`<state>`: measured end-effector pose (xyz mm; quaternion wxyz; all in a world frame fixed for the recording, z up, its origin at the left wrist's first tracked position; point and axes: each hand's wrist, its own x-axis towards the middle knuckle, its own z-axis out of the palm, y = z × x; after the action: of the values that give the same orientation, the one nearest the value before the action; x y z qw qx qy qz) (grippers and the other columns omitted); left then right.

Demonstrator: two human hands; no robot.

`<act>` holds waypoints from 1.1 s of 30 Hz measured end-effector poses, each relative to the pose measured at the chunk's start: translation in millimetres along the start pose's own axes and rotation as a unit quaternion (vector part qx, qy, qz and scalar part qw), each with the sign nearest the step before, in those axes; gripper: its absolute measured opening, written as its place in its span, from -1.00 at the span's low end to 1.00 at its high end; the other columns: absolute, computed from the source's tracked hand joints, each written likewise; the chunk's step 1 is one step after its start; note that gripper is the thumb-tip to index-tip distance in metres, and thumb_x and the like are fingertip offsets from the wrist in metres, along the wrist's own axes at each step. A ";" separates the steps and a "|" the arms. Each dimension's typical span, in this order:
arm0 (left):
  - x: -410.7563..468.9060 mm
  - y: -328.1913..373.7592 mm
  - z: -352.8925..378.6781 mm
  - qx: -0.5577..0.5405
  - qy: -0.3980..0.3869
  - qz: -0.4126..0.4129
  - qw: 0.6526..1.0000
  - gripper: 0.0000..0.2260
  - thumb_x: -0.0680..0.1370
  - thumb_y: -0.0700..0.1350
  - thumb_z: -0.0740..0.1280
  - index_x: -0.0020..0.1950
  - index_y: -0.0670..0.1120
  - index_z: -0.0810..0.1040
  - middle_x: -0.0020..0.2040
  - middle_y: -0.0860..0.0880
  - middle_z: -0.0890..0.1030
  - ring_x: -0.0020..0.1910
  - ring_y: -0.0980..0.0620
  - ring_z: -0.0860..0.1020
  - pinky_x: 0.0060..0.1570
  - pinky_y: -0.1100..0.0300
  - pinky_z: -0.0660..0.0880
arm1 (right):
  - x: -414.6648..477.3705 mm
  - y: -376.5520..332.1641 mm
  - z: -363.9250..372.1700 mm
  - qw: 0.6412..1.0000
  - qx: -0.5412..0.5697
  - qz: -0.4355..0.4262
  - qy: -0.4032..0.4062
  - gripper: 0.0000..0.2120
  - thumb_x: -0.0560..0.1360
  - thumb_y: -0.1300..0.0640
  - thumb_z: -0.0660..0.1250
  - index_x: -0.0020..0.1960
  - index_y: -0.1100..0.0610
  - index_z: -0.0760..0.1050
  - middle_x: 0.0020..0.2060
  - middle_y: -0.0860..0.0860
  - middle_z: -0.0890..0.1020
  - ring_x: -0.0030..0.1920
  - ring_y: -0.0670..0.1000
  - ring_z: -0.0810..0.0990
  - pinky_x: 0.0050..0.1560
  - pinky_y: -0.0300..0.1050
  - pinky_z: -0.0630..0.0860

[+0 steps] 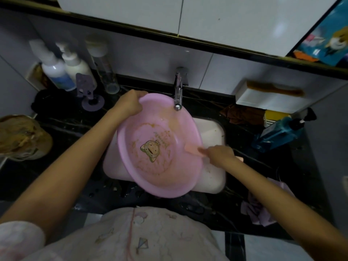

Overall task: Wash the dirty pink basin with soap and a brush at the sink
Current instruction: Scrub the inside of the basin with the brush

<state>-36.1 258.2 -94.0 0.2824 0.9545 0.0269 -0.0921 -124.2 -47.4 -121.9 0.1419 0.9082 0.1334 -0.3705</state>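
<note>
head view, looking down at a white sink (212,132) set in a dark counter (75,129). i see the pink basin (169,178) propped on a tilt over the sink, its far rim right under the tap (178,95) and its near rim hanging over the sink's front edge.

my left hand (130,102) is closed on the basin's far-left rim, fingers curled over the edge, steadying it. my right hand (219,152) grips a pale pink brush (192,149) by the handle, with the brush end lying against the basin's right inner wall.

i judge the wash to be at an early stage. brown grime rings the basin floor around a cartoon print, and a brown streak runs up the far wall. i see no foam and no water coming from the tap (a thin stream could be lost in the blur). a blue pump bottle (278,132) lies near the counter's right edge, possibly the soap; i cannot tell whether any has been applied.

what i think is left: scrubbing the floor and walls, then rinsing.
</note>
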 end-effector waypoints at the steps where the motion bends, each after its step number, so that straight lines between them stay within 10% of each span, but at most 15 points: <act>1: -0.1 0.0 -0.5 0.004 0.003 -0.002 1.000 -0.40 0.38 -0.38 0.21 0.40 -0.01 0.42 0.28 -0.13 0.53 0.24 -0.15 0.49 0.21 0.06 0.43 | 0.5 3.4 -1.9 0.999 -0.025 0.010 0.034 -0.47 0.62 0.11 0.02 0.53 -0.16 -0.04 0.19 0.13 0.49 0.12 0.11 0.54 -0.14 -0.13 0.41; 8: -2.8 2.2 0.7 0.021 0.013 -0.007 1.000 -0.41 0.40 -0.36 0.22 0.41 0.00 0.39 0.32 -0.12 0.50 0.28 -0.16 0.46 0.25 0.03 0.42 | 12.2 -23.0 26.1 0.931 0.270 -0.090 -0.230 -0.63 0.59 0.14 0.11 0.36 -0.06 0.41 -0.35 0.06 0.38 -0.52 -0.07 0.22 -0.55 -0.26 0.17; 13: -16.0 5.8 4.5 0.030 -0.009 -0.002 1.000 -0.35 0.41 -0.37 0.23 0.48 -0.01 0.27 0.35 -0.17 0.45 0.29 -0.18 0.44 0.26 0.05 0.40 | 34.8 -3.5 1.2 0.962 0.253 0.092 0.048 -0.48 0.57 -0.25 0.06 0.33 0.07 0.40 0.13 0.12 0.57 0.09 0.13 0.55 0.05 -0.08 0.43; 18: -57.2 1.3 28.6 0.046 0.011 -0.046 0.998 -0.16 0.41 -0.33 0.31 0.55 0.00 -0.07 0.35 -0.28 0.34 0.25 -0.29 0.42 0.17 -0.05 0.43 | 42.9 -6.1 0.4 0.982 0.051 0.041 0.179 -0.47 0.64 0.16 -0.05 0.54 -0.16 -0.09 0.14 0.12 0.50 0.00 0.12 0.59 -0.18 -0.07 0.42; 24: -131.3 -17.2 74.9 -0.173 -0.002 -0.153 0.973 -0.14 0.41 -0.26 0.41 0.54 -0.13 -0.07 0.42 -0.21 0.26 0.37 -0.19 0.31 0.20 0.00 0.34 | 42.3 -4.1 34.6 0.988 0.092 0.108 0.053 -0.50 0.65 0.05 -0.05 0.53 -0.15 -0.16 0.29 0.13 0.42 0.14 0.13 0.53 0.06 -0.06 0.51; 29: -137.0 -15.3 81.5 -0.210 0.042 -0.118 0.970 -0.24 0.47 -0.33 0.29 0.55 -0.10 -0.06 0.25 -0.10 0.39 0.17 -0.07 0.43 0.02 0.16 0.34 | 17.7 -12.5 34.6 0.989 0.099 0.072 -0.089 -0.56 0.63 -0.04 0.04 0.47 0.07 0.20 0.31 0.08 0.41 0.22 0.08 0.45 0.15 -0.15 0.42; 33: -111.0 2.9 37.4 -0.157 0.106 -0.027 0.981 -0.41 0.39 -0.38 0.26 0.42 -0.12 0.30 0.11 -0.09 0.50 0.03 -0.05 0.48 -0.08 0.17 0.37 | -0.9 -21.0 28.6 0.965 0.186 -0.074 -0.166 -0.55 0.58 0.20 0.06 0.44 -0.02 0.29 -0.18 0.11 0.50 -0.34 0.04 0.42 -0.43 -0.22 0.32</act>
<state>-150.7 235.5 -102.0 0.4220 0.9014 0.0969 0.0070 -150.2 -38.3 -144.2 -0.0373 0.8317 0.1036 -0.5442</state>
